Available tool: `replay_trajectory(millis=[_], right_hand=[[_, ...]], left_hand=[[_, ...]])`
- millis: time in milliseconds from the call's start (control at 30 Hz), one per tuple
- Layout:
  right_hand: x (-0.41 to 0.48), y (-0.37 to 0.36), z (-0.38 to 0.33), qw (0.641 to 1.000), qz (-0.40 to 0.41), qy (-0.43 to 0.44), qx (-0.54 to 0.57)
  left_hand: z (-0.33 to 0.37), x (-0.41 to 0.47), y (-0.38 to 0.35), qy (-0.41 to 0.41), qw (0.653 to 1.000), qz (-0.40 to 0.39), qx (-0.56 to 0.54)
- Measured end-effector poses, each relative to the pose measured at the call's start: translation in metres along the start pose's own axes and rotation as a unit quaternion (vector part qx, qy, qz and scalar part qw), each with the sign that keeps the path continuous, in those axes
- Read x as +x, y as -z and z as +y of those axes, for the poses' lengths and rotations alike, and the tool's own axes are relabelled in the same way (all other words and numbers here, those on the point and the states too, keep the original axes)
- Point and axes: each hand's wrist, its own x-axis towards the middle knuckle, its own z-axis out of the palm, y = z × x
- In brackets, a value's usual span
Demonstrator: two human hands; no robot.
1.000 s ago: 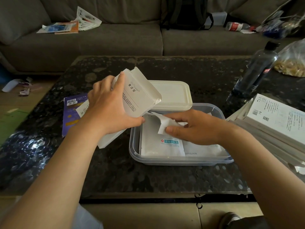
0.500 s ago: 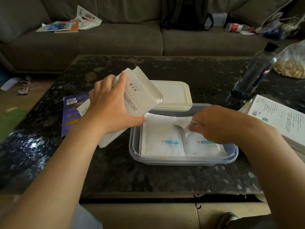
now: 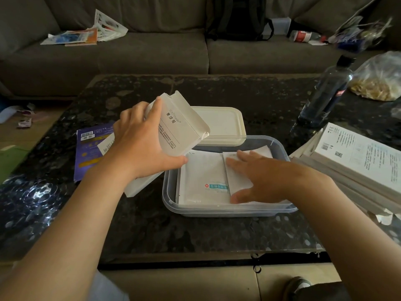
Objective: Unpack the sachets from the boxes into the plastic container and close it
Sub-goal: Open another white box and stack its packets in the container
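Mid frame, the left hand (image 3: pixel 141 148) grips the box (image 3: pixel 180 127). The right hand (image 3: pixel 260 177) lies flat on sachets (image 3: pixel 201 170) in the tub (image 3: pixel 227 213). They look light and bendy; pinch an edge.

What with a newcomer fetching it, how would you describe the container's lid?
On the dark stone table, find the clear plastic container holding sachets. Just behind it lies the lid, a cream rounded rectangle, blank and opaque, unlike the printed boxes nearby.
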Motion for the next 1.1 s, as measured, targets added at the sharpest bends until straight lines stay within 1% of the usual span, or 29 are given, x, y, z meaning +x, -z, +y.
replay_trajectory(millis=[300, 533, 600, 633, 667, 700, 733, 767, 800, 833, 867, 933, 1000, 1100], right_hand=[[0.003, -0.010, 0.006, 1.000, -0.001, -0.016, -0.026], [0.005, -0.010, 0.006, 1.000, -0.004, -0.016, -0.011], [0.001, -0.003, 0.005, 0.999, 0.020, -0.019, 0.024], [-0.003, 0.003, 0.004, 0.996, 0.058, -0.018, 0.058], [-0.007, 0.011, 0.003, 0.988, 0.121, -0.008, 0.098], [-0.011, 0.020, 0.002, 0.969, 0.199, 0.011, 0.145], [-0.016, 0.028, -0.001, 0.938, 0.276, 0.033, 0.207], [-0.021, 0.036, -0.005, 0.899, 0.330, 0.050, 0.284], [-0.025, 0.042, -0.010, 0.861, 0.353, 0.064, 0.360], [-0.027, 0.045, -0.015, 0.832, 0.350, 0.076, 0.424], [-0.029, 0.046, -0.020, 0.811, 0.330, 0.088, 0.474], [-0.027, 0.044, -0.029, 0.788, 0.276, 0.100, 0.541], [-0.021, 0.042, -0.034, 0.778, 0.236, 0.094, 0.575], [-0.014, 0.042, -0.036, 0.776, 0.211, 0.075, 0.589]], left_hand=[[0.004, -0.002, 0.003, -0.014, 1.000, -0.013, -0.005], [0.005, -0.004, 0.004, -0.030, 0.999, -0.021, -0.005], [0.005, -0.005, 0.005, -0.046, 0.999, -0.026, -0.003], [0.006, -0.005, 0.006, -0.057, 0.998, -0.028, -0.001], [0.006, -0.006, 0.007, -0.069, 0.997, -0.028, 0.000], [0.007, -0.006, 0.008, -0.080, 0.996, -0.027, 0.001], [0.008, -0.007, 0.009, -0.091, 0.996, -0.025, 0.004], [0.010, -0.007, 0.009, -0.102, 0.994, -0.023, 0.009], [0.012, -0.007, 0.010, -0.113, 0.993, -0.022, 0.017], [0.014, -0.008, 0.010, -0.124, 0.992, -0.021, 0.025], [0.017, -0.008, 0.010, -0.132, 0.990, -0.018, 0.035], [0.021, -0.011, 0.009, -0.145, 0.988, -0.007, 0.050], [0.024, -0.013, 0.009, -0.152, 0.987, 0.004, 0.057], [0.024, -0.014, 0.006, -0.159, 0.985, 0.004, 0.070]])
